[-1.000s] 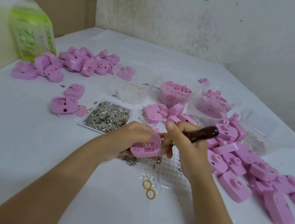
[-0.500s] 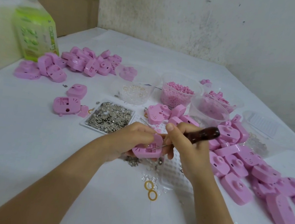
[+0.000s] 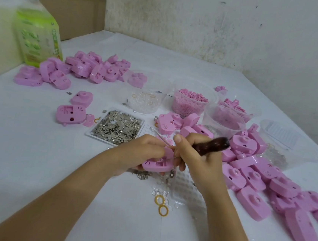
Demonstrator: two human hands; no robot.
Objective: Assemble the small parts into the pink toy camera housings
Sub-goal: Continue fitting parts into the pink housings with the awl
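Over the last second almost nothing has shifted. The left hand (image 3: 142,152) still has its fingers wrapped round one pink plastic toy camera housing (image 3: 156,165), held just above the white table (image 3: 30,165) near the middle of the scene. The right hand (image 3: 195,160) still clamps the dark brown wooden-handled tool (image 3: 213,146) like a pen, its handle pointing up and to the right. The thin metal tip meets the housing's upper face where the two hands touch. Both hands have only settled slightly nearer. That steadiness suggests a small part is being pressed or seated in this housing and the step is not finished. Whether the part is home I cannot tell, since the fingers hide the spot. The flat clear tray of small silvery metal pieces (image 3: 118,125) lies just beyond the left hand. The clear tub of tiny pink parts (image 3: 190,102) stands farther off. A big heap of pink housings (image 3: 257,175) spreads to the right and another heap (image 3: 93,67) sits far left, so plenty of work remains.
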